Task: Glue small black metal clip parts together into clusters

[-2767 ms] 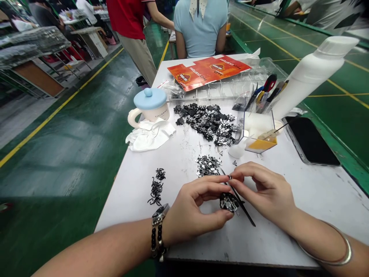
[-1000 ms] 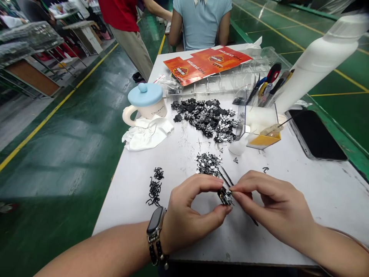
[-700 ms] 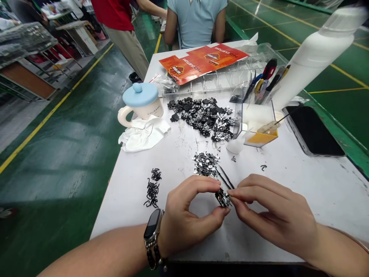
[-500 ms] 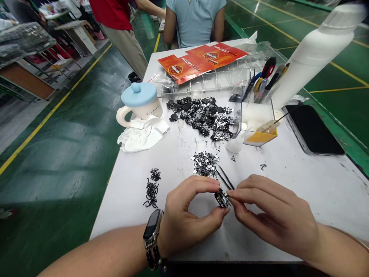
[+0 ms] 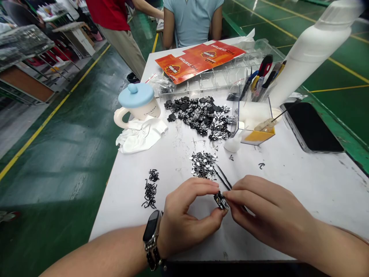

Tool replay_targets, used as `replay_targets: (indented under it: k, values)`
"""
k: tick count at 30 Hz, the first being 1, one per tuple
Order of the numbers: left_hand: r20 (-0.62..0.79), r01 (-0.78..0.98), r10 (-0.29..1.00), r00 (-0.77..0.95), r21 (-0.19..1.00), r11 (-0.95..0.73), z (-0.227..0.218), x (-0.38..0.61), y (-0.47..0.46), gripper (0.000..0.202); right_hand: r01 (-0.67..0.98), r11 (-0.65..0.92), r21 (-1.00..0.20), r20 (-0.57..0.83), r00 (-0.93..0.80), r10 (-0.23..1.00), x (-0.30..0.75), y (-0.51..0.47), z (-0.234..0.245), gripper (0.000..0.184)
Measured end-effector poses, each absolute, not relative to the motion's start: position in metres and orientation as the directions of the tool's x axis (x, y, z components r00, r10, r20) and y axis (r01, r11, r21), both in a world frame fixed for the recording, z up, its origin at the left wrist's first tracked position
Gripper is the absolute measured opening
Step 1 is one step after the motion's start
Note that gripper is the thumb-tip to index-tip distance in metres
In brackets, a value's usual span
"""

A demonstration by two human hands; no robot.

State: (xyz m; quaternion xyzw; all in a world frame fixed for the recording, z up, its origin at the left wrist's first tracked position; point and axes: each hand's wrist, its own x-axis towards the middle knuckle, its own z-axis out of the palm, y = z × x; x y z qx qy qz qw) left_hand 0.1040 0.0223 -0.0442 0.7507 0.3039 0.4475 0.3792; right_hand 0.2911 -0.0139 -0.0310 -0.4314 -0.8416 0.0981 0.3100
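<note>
The left hand [image 5: 183,215] pinches a part [image 5: 220,200] between thumb and finger, and the right hand [image 5: 268,211], fingers bunched (whether gripping, I cannot tell), meets its edge.

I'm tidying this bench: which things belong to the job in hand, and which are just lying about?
Likely part of the job:
black-and-silver part in the left hand
dark tweezers
heap of black and silvery parts
small silver pieces
curved black pieces

Probably just lying about:
lidded mug
phone
crumpled white cloth
white bottle
</note>
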Motion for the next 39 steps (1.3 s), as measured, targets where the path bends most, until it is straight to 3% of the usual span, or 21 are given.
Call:
replay_targets:
  k: [12, 17, 23, 26, 29, 32, 35, 39]
  values:
    - [0.444, 0.093, 0.773, 0.454, 0.839, -0.537, -0.044, 0.108, 0.024, 0.034, 0.624, 0.687, -0.373, 0.376, -0.575, 0.726, 0.3, -0.016, -0.026, 0.016]
    - [0.438, 0.084, 0.769, 0.466, 0.843, -0.531, -0.045, 0.107, 0.023, 0.037, 0.631, 0.644, -0.432, 0.394, -0.511, 0.764, 0.298, -0.015, -0.026, 0.017]
    - [0.397, 0.08, 0.796, 0.457, 0.872, -0.482, -0.048, 0.106, 0.024, 0.036, 0.671, 0.675, -0.306, 0.409, -0.547, 0.73, 0.296, -0.021, -0.025, 0.022]
    - [0.403, 0.068, 0.792, 0.459, 0.873, -0.483, -0.048, 0.106, 0.025, 0.037, 0.676, 0.648, -0.351, 0.405, -0.515, 0.756, 0.297, -0.022, -0.024, 0.02]
    - [0.413, 0.049, 0.781, 0.468, 0.871, -0.489, -0.047, 0.105, 0.025, 0.038, 0.621, 0.502, -0.602, 0.292, -0.414, 0.862, 0.297, -0.019, -0.021, 0.018]
    - [0.412, 0.038, 0.774, 0.48, 0.872, -0.487, -0.047, 0.103, 0.024, 0.041, 0.482, 0.245, -0.842, 0.076, -0.343, 0.936, 0.298, -0.011, -0.016, 0.017]
    - [0.395, 0.031, 0.786, 0.477, 0.885, -0.464, -0.047, 0.102, 0.024, 0.04, 0.361, -0.001, -0.933, -0.12, -0.307, 0.944, 0.299, -0.005, -0.015, 0.019]
    - [0.374, 0.028, 0.805, 0.461, 0.901, -0.434, -0.047, 0.102, 0.026, 0.037, 0.138, -0.242, -0.96, -0.276, -0.344, 0.898, 0.298, 0.0, -0.022, 0.018]
